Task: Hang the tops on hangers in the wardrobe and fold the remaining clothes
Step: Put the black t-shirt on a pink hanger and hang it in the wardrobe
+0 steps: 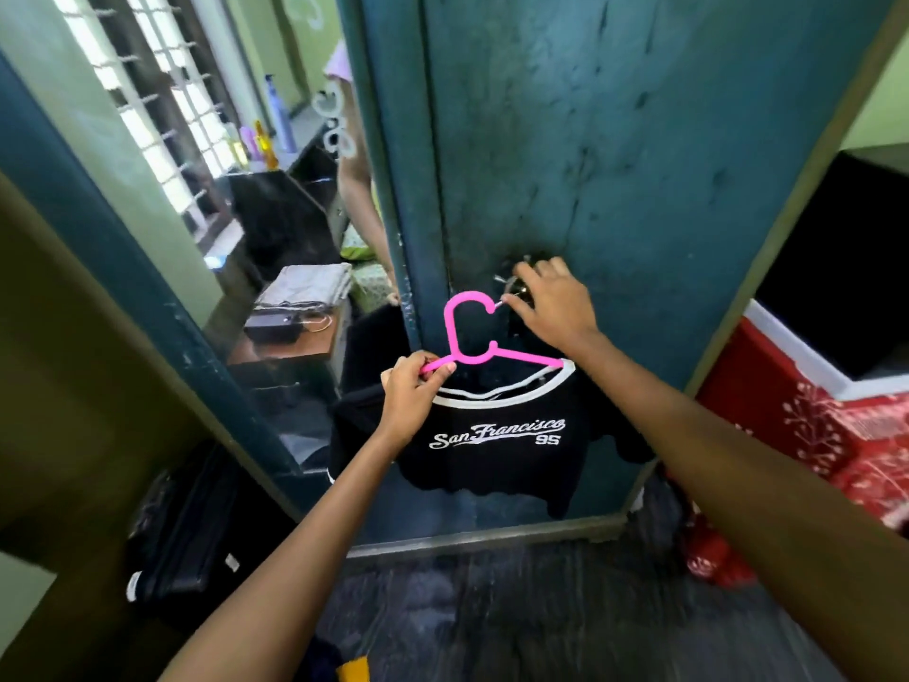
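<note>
The left hand (413,391) pinches the left arm of a pink hanger (472,337) carrying a black T-shirt (497,445), held in front of the teal wardrobe door (615,140). At two o'clock from the hanger, the right hand (551,302) curls its fingers around the door's metal handle (511,283). A mirror (221,189) sits at nine o'clock.

A mirror (211,228) on the left reflects a barred window (147,105), bottles (268,135) along a dark counter's (275,199) far edge, and folded grey cloth (305,287) beside a black box (270,327) on a brown table (285,347). A red patterned cloth (811,425) lies at right, under a black screen (846,268). Dark bags (182,524) sit on the floor (516,607) at lower left.
</note>
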The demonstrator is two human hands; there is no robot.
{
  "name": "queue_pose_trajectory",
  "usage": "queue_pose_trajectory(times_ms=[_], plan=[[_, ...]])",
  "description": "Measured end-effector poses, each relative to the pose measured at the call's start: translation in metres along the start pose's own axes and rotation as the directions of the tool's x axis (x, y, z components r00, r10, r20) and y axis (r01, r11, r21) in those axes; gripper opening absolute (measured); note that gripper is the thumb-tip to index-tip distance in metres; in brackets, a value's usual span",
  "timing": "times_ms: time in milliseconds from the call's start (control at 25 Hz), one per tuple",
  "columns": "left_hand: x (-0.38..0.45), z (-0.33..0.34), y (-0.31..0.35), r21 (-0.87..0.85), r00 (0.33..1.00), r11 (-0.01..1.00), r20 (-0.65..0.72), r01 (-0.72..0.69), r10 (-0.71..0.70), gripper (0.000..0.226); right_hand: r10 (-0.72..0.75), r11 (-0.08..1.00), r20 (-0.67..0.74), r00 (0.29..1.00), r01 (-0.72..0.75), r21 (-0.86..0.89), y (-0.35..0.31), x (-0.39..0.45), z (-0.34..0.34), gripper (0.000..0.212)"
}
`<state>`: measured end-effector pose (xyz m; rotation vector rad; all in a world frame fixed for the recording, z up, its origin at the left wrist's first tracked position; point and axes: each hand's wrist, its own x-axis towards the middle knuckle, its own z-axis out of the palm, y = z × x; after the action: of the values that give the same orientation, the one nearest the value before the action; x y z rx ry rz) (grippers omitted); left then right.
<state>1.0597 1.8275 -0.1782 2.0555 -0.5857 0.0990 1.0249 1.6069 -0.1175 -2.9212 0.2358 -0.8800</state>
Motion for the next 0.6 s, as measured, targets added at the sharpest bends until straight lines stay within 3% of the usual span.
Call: queue_pose_trajectory(times_ms=[120,400,600], plan=[[0.003,0.014,0.004,-0.063,0.999,0.998,0.029,-0.019,0.021,0.012,-0.002,0.998,-0.023,1.000,0.001,-0.064,-0.002,0.004,-0.002,0.041],[-0.009,0.021,0.008,-0.097,0.999,0.995,0.020,0.033,-0.032,0.013,0.034,0.986,0.128,0.991,-0.012,-0.169,-0.006,0.008,0.000,0.053],[-0.018,0.020,0.014,-0.069,0.999,0.997,-0.021,0.046,-0.047,0.011,0.076,0.985,0.143,0.987,-0.052,-0.165,-0.006,0.010,0.006,0.046]])
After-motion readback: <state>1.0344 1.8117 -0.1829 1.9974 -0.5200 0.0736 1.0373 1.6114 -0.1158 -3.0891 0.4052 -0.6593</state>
